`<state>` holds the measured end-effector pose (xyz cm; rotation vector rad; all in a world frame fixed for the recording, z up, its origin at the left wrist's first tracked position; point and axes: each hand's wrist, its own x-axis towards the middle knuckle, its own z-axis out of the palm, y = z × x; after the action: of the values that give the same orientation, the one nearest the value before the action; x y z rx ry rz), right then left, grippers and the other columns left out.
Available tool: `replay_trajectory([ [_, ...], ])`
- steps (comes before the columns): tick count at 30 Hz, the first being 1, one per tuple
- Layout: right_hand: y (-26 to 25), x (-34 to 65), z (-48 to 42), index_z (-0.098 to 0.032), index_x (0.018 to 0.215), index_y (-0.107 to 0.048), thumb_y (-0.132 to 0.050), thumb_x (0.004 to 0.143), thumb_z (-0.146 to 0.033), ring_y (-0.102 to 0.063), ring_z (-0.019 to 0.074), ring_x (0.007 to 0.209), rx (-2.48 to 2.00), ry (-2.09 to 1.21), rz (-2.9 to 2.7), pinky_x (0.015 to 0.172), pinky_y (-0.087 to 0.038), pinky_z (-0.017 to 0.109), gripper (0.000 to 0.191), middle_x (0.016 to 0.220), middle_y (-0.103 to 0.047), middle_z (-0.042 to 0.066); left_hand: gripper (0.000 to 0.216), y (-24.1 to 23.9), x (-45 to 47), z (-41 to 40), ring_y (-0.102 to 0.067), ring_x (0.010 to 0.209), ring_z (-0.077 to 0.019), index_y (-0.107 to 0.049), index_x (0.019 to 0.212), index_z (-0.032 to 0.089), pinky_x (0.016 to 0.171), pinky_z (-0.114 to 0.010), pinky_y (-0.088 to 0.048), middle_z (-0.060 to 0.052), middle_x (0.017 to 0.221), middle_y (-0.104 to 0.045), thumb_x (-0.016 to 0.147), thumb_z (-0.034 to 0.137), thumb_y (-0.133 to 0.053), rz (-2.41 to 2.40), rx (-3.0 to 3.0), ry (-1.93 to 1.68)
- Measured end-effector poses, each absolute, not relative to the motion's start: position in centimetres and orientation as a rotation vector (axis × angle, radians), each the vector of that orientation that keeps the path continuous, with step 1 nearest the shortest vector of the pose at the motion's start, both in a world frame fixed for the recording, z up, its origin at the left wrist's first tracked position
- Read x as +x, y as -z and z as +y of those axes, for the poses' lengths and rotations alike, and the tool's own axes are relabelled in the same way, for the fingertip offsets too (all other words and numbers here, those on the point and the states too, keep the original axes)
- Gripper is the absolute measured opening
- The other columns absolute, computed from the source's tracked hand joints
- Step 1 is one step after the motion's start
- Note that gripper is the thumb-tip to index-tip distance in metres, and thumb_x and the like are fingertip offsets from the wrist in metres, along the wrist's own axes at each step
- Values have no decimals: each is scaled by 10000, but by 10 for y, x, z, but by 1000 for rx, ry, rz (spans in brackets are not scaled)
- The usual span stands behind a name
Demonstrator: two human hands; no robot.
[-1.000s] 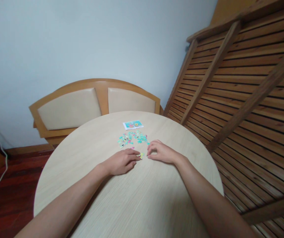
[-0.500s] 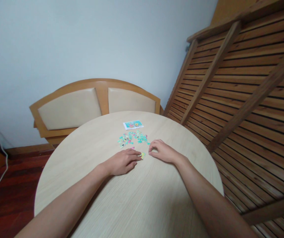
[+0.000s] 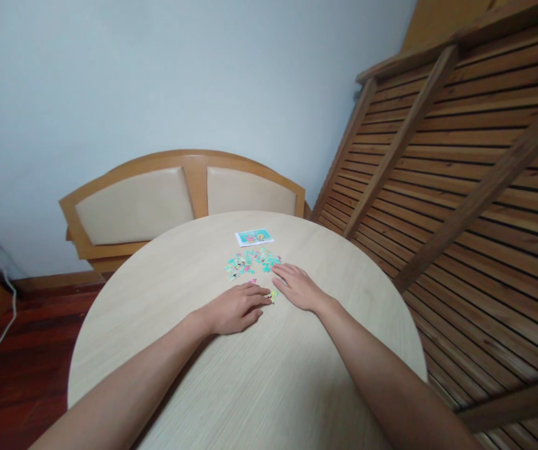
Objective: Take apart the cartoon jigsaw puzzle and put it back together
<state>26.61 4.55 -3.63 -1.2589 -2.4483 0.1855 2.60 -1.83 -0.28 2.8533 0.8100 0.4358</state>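
Note:
My left hand lies palm down, fingers stretched out, with its fingertips touching a small cluster of yellow-green puzzle pieces. Part of that cluster is hidden under the fingers. My right hand reaches to the near right edge of a pile of loose turquoise puzzle pieces, its fingers extended and its thumb apart. Beside this pile, on the left, more turquoise and yellowish pieces are spread out. A pink piece lies just beyond my left fingers.
A turquoise picture card with cartoon figures lies behind the pieces on the round wooden table. A padded headboard stands behind the table. Slatted wooden panels lean on the right, and a white cable hangs at the left.
My right hand has moved left and slightly forward to the loose pieces, and its curled fingers have straightened. My left hand stays on the cluster.

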Motion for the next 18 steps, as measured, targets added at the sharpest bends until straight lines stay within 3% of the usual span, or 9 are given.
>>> replay_trajectory([
  [12,28,270,42,-164,1319,-592,-464,988,-422,-557,267,1206,-1401,-106,-2312,1070,-420,420,439,1321,-566,158,355,4,24,-18,-520,1314,-242,-599,1292,190,1184,-481,-319,-112,1394,-581,951,213,-501,807,2848,-457],
  [18,31,272,45,-184,1312,-608,-502,979,-403,-519,262,1289,-1146,-153,-2412,1113,-390,444,412,1386,-554,138,362,4,25,-18,-518,1318,-242,-596,1298,186,1193,-482,-304,-118,1395,-580,949,215,-505,814,2843,-442],
])
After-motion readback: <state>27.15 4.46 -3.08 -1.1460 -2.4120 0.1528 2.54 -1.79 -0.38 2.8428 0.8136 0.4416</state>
